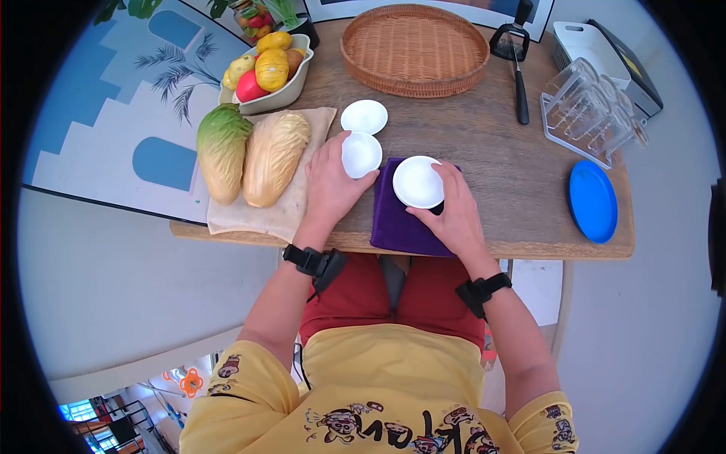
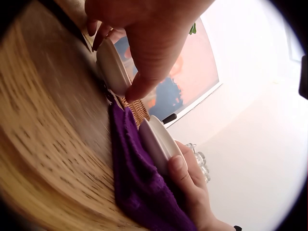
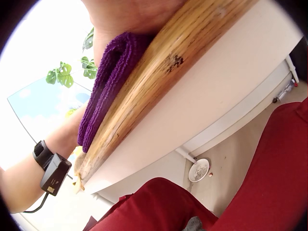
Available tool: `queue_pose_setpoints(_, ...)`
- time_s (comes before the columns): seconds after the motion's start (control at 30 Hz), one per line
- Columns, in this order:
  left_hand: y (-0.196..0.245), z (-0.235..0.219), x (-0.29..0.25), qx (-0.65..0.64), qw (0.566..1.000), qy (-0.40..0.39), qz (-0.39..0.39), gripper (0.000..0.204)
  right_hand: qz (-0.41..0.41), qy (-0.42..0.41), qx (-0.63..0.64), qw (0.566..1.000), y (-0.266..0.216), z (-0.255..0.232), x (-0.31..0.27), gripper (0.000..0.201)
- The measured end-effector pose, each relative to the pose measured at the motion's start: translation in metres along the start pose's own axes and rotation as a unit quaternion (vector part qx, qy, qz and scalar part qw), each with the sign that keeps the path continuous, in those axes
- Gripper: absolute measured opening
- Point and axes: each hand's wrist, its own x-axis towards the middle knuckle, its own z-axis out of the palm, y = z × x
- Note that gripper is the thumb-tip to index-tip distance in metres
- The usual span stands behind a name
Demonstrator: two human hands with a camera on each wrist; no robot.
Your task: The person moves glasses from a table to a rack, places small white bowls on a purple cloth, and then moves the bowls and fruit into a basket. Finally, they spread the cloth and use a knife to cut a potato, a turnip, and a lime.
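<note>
Bowl (image 1: 364, 156), smooth, white, round, gripped by your partly curled left hand (image 1: 331, 181), over grained wooden table (image 1: 499, 170), second bowl (image 1: 417, 182), likewise shallow, held in your half-curled right hand (image 1: 460, 215), over plush, folded purple cloth (image 1: 402, 229)

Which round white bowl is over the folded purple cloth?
The round white bowl in the right grip, above the purple cloth; the other two are farther left.

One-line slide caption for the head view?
Left grip on one white bowl, right grip on another bowl over a folded purple cloth, a third bowl beyond.
</note>
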Motion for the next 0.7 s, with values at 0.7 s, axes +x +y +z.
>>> queue_pose_setpoints(0.7,0.008,0.005,-0.032,-0.016,0.999,0.003,-0.044,0.080,-0.001,-0.001,0.003,1.000,0.001,0.000,0.001,0.078)
